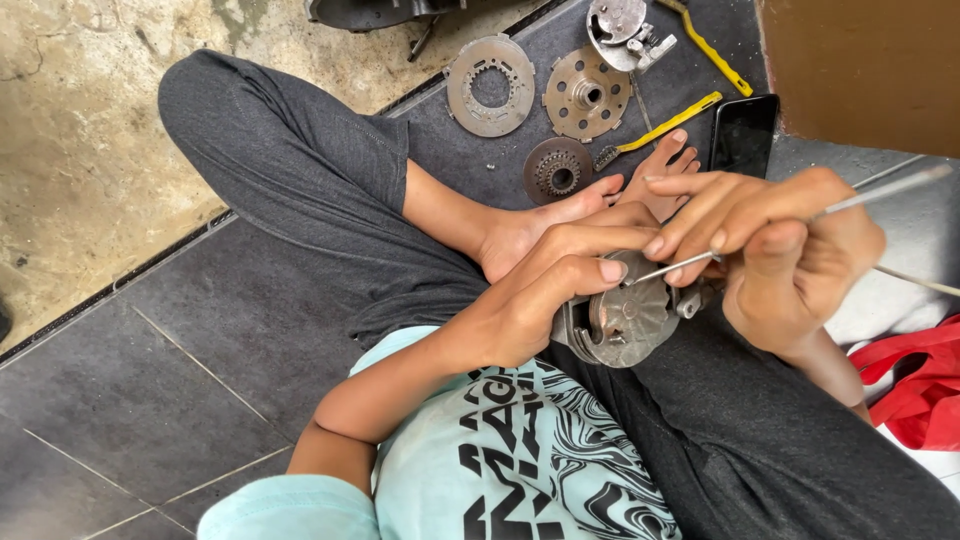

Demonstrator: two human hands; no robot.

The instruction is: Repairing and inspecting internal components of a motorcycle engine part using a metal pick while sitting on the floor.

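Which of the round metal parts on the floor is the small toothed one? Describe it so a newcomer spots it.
Start at the dark mat beyond the person's crossed legs, where three round parts lie. Two pale discs sit farther out: a ring plate and a holed hub plate. The small gear lies nearest the toes, darker, rustier and smaller, with a toothed centre.

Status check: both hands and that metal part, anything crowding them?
Left hand grips round metal assembly on lap. Right hand pinches thin metal rod, tip on assembly. Bare foot close behind; nothing blocking.
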